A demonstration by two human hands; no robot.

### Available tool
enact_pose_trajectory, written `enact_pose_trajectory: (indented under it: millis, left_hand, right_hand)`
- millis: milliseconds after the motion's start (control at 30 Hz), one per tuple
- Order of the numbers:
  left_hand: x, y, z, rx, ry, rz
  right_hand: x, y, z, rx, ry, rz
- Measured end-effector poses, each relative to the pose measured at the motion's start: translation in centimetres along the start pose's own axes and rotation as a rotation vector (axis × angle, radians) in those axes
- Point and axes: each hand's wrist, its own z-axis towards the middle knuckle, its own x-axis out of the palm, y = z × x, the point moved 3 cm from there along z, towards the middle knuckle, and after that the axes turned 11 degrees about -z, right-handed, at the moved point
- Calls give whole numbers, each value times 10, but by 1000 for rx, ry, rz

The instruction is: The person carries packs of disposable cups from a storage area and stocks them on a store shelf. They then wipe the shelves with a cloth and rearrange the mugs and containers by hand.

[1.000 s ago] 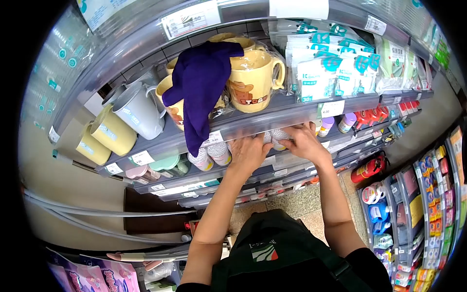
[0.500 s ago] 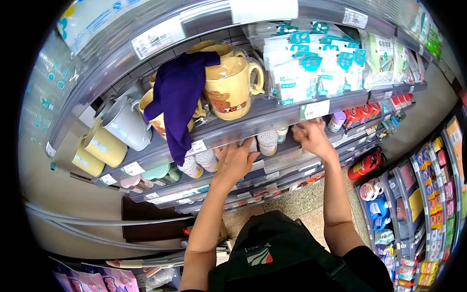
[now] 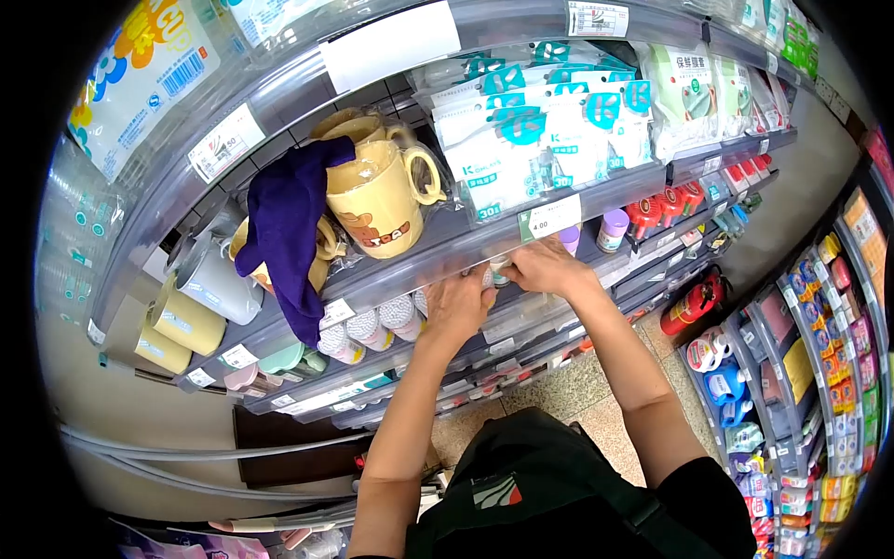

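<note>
My left hand point(image 3: 454, 304) reaches in under the edge of the mug shelf, its fingertips partly hidden by the shelf strip. Just left of it stand several canisters with white bobbly tops point(image 3: 368, 328), which look like cotton swab tubs. My right hand point(image 3: 548, 268) is beside the left one, fingers bent around a small pale canister point(image 3: 501, 272) that shows only in part. On the shelf above, a dark purple cloth point(image 3: 284, 228) hangs over wrapped yellow mugs point(image 3: 380, 210) and down past the shelf edge.
White-and-teal packets point(image 3: 545, 140) fill the upper shelf beside grey cups point(image 3: 219, 284). Purple-capped bottles point(image 3: 612, 230) and red-topped containers point(image 3: 644, 216) stand farther right. A fire extinguisher point(image 3: 691, 306) is by the wall. Another stocked rack point(image 3: 810, 354) rises at right.
My right hand has moved left, close to my left hand, and onto a small canister. The view has shifted, so the shelf goods appear farther left.
</note>
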Motion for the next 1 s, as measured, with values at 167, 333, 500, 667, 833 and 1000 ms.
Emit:
enact_pose_trajectory:
  millis: [167,333,500,667,833,1000]
  left_hand:
    - [0,1,-2,-41,-4,0]
    - [-5,-8,1,-62,-22,-6]
    - [17,0,31,-102,166,-70]
    - [37,-11,40,-10,13,17]
    - [31,-29,40,-104,52,131]
    - [34,-31,35,-44,-163,173]
  right_hand:
    - [7,-8,1,-125,-146,-43]
    - [11,-38,-3,-92,-178,55]
    - [16,-86,-32,193,-357,104]
    - [28,-73,-43,64,-433,-37]
    - [40,-58,-37,122,-549,-49]
    - [36,-56,-41,145,-619,-85]
